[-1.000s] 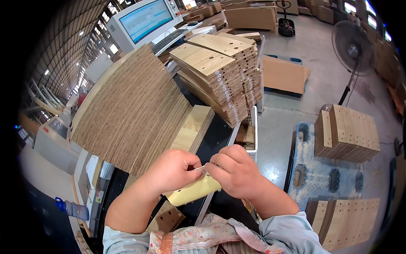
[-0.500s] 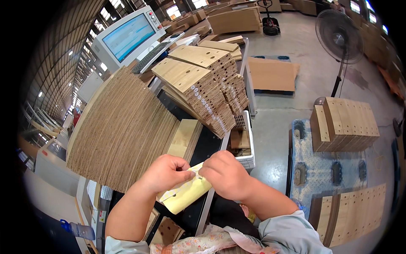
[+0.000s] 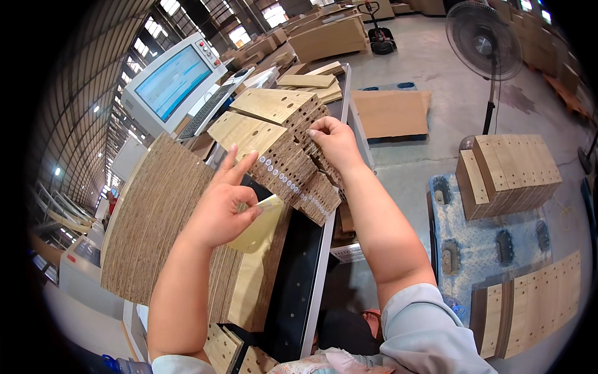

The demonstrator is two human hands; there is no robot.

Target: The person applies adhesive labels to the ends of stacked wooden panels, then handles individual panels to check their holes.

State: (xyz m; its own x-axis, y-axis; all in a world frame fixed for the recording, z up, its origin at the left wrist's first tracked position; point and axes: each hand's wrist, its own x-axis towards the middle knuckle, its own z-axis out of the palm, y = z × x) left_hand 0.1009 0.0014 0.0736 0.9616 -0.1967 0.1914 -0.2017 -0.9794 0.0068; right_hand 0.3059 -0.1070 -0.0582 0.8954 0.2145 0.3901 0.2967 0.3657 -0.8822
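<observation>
A: State of the hands?
B: A yellow sheet (image 3: 254,235) is pinched by the left hand (image 3: 218,215), thumb to forefinger, other fingers spread. The right hand (image 3: 336,144) is pinched at the edge of the drilled boards (image 3: 249,129); whether anything is gripped cannot be told.
A: Progress?
B: Judged part done: round white dots (image 3: 283,179) are lined along the board edges between the hands. What is left on the farther edges is partly obscured by the right hand.
A: Containers?
B: Brown wood pieces (image 3: 346,219) are held in a white crate (image 3: 349,252), below the right hand, partly hidden.
</observation>
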